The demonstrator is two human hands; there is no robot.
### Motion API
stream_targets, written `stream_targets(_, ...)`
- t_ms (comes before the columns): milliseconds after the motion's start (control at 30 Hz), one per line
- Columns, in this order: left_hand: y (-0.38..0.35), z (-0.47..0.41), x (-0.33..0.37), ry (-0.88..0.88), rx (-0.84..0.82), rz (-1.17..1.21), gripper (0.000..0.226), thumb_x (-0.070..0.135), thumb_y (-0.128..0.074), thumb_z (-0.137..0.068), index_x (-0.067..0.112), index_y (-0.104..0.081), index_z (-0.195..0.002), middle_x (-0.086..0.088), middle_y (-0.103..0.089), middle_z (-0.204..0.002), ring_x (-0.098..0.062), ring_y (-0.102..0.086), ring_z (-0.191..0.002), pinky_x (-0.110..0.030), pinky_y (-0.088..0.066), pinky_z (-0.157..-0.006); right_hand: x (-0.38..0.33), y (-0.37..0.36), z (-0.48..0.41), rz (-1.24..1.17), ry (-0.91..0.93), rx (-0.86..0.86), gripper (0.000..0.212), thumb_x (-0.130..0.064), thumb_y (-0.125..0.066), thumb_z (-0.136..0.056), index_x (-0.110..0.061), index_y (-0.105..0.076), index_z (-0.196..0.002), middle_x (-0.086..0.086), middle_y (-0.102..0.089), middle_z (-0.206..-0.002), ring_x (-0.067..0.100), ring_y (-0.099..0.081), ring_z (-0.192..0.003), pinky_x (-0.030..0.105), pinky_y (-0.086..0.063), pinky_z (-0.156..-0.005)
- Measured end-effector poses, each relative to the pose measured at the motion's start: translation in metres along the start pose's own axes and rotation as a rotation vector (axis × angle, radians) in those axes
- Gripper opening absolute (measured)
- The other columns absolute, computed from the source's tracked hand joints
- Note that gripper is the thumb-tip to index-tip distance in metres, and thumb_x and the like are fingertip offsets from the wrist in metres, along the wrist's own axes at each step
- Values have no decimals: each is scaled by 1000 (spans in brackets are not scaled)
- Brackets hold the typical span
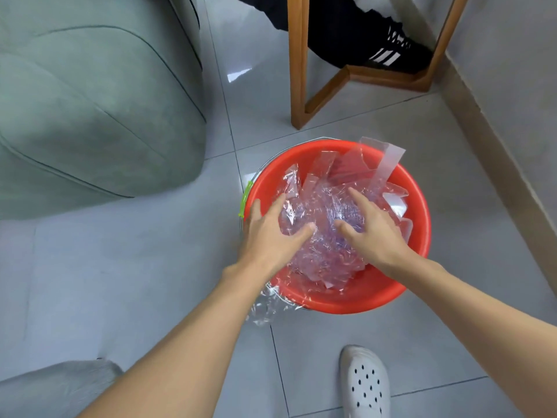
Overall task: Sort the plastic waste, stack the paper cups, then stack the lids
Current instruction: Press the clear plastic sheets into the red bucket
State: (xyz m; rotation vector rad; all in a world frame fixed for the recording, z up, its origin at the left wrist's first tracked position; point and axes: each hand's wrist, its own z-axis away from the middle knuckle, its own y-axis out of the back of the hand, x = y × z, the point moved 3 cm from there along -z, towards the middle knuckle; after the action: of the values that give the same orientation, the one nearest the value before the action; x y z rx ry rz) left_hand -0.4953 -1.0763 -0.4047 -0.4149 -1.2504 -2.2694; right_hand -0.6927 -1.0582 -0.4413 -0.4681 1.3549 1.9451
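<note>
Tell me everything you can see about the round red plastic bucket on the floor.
The round red plastic bucket stands upright on the grey tiled floor. Its thin metal handle lies down around the rim, with a green grip on the left side. Crumpled clear plastic film and strips fill it; some film spills over the near rim. The left hand and right hand press on the plastic with spread fingers.

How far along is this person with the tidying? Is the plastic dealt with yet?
Early on, it seems. Looks done: most of the clear plastic waste sits piled in the red bucket. In hand: the left hand and right hand press open-fingered on the pile, while a film scrap hangs over the near rim. Left: no paper cups or lids are in view, so both stacking steps appear untouched.
</note>
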Motion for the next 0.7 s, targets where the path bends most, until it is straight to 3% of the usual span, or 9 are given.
stream_targets(100,-23,-9,1,2,-15,-334,95,81,-51,-81,37,-18,-158,5,0,-169,-22,-8,-155,-68,-14,-116,12,1,-3,23,-1,13,70,-53,-52,-90,-38,-19,-150,-2,-36,-154,24,-31,-142,57,-30,-111)
stream_targets(200,-42,-15,6,-100,69,-519,96,83,-41,-82,32,-15,-159,-1,-7,-169,-24,-12,-153,-60,-14,-118,26,0,-5,1,3,15,72,-51,-54,-90,-34,-20,-151,-1,-36,-154,23,-31,-142,56,-30,-111)
stream_targets(467,-112,-49,-1,-85,-192,-160,97,66,-60,-85,24,-15,-160,3,18,-167,-28,-3,-155,-45,-18,-124,46,-13,-3,-54,40,-24,75,-34,-61,-91,-23,-21,-153,1,-36,-154,17,-29,-142,29,-24,-112)
stream_targets(600,-102,-35,0,-109,-135,-201,91,73,-54,-84,35,-19,-158,9,17,-166,-29,-14,-154,-52,-25,-121,41,-7,9,-87,25,-13,74,-30,-61,-91,-21,-22,-154,1,-33,-156,15,-26,-144,20,-18,-108)
stream_targets(700,-70,-12,9,-140,-124,-271,86,75,-50,-85,38,-20,-157,9,14,-167,-29,-14,-154,-56,-23,-120,18,12,31,-124,14,5,72,-30,-60,-91,-23,-23,-153,-1,-34,-155,14,-28,-144,23,-22,-111)
